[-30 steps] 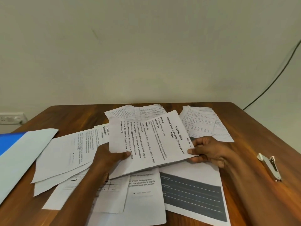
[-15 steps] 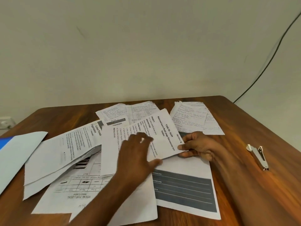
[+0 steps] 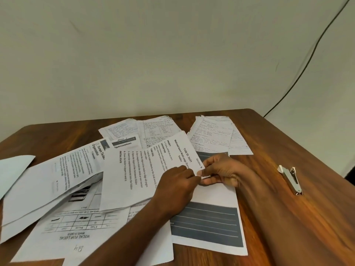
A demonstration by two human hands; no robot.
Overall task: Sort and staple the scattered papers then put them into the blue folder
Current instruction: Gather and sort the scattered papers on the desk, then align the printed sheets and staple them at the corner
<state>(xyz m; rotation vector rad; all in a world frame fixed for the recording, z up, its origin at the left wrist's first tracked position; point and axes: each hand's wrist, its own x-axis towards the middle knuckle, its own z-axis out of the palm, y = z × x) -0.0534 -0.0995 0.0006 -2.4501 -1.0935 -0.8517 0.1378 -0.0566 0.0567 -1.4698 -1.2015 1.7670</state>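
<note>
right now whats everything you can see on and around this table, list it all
printed task sheets: small held stack, white, table centre
handwritten notes: two loose piles, white, far side
dark-banded printout: one, white and slate, near right under the hands
other printed sheets: several, white, overlapping at left
pale sheet: one, light blue-grey, left edge
stapler: one, silver, right, apart from the papers
table: one, brown wood
cable: one, dark, on the wall at right
left hand: pinches the stack's corner
right hand: pinches the same corner

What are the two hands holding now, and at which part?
Both the left hand and right hand pinch the printed task sheets at their near right corner.
</note>
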